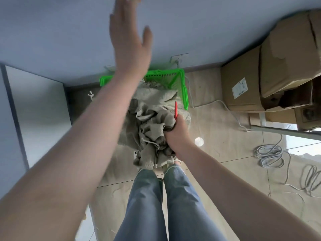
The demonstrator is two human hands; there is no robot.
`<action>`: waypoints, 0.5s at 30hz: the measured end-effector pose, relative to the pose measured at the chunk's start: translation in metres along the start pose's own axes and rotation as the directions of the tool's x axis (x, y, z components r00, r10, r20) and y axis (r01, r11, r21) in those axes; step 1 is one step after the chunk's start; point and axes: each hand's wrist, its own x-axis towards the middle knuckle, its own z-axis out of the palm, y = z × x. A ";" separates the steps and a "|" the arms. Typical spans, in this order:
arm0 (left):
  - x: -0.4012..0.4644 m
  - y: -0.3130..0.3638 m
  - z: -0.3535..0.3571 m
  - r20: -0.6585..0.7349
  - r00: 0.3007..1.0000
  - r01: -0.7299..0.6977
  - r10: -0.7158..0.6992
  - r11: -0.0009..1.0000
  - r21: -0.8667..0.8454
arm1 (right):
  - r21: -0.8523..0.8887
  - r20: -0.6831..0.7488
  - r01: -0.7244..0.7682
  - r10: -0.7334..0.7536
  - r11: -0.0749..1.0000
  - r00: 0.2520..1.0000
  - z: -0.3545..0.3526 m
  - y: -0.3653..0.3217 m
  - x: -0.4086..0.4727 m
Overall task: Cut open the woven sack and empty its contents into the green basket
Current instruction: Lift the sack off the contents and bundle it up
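Two bare hands apart: left hand point(129, 42) raised, fingers spread, holding nothing; right hand point(175, 132) clenched on crumpled grey-beige woven sack point(151, 122) plus red-handled cutter point(175, 109). Sack mouth hangs over bright green plastic basket point(184, 91) against wall.

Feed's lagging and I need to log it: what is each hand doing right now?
Left hand: open, raised, holding nothing.
Right hand: closed on the bunched woven sack, with a red tool sticking up from the same grip.
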 end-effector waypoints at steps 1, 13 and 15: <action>-0.021 -0.011 0.023 0.182 0.981 0.056 -0.069 0.996 0.074 | 0.015 -0.018 0.022 -0.022 1.000 1.000 -0.001 0.003 -0.002; -0.095 -0.051 0.032 0.742 0.404 0.634 -0.535 0.748 0.194 | -0.066 0.031 0.235 -0.233 0.970 0.972 -0.012 -0.003 -0.004; -0.104 -0.053 0.033 0.797 0.165 0.612 -0.581 0.694 0.379 | -0.078 0.083 0.257 -0.250 0.963 0.965 -0.008 -0.003 -0.009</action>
